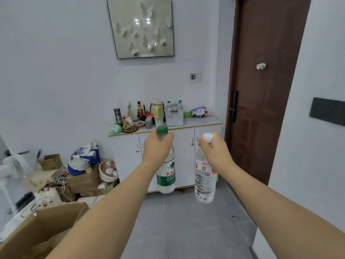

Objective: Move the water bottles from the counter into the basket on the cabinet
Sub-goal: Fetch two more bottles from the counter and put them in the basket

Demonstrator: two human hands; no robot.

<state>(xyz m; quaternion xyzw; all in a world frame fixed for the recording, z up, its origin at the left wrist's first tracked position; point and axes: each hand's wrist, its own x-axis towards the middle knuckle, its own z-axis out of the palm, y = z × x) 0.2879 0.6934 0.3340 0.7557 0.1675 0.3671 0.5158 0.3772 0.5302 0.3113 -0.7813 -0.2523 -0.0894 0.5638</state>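
Nearest the head camera, an open cardboard box [43, 228] sits at the lower left, beside the person's outstretched forearms. Further out, the left hand [157, 148] is curled round the neck of a green-capped bottle [165, 172], and the right hand [214, 150] is wrapped round the neck of a white-capped bottle [205, 181]. Both bottles hang upright below the fists, over the grey floor and well short of the cabinet [205, 134].

The white basket [174, 116] stands on the cabinet top, and other bottle caps are seen rising from it, so little room appears to be left inside. A bottle could be jammed against those already there and tipped out, or the light basket could be pushed backward or sideways if two are lowered at once. Because each bottle is held only by its neck, swinging is likely, and a slip would let it drop to the floor.

Just left of the basket, a yellow-lidded pitcher [157, 114] and a clutter of small bottles and a steel flask [117, 115] are crowded together; these could be knocked by the left bottle. A wipes packet [199, 111] lies to the right. Boxes, a bag and a fan [14, 165] are stacked along the left wall, while the path ahead is bordered on the right by a brown door [265, 90].
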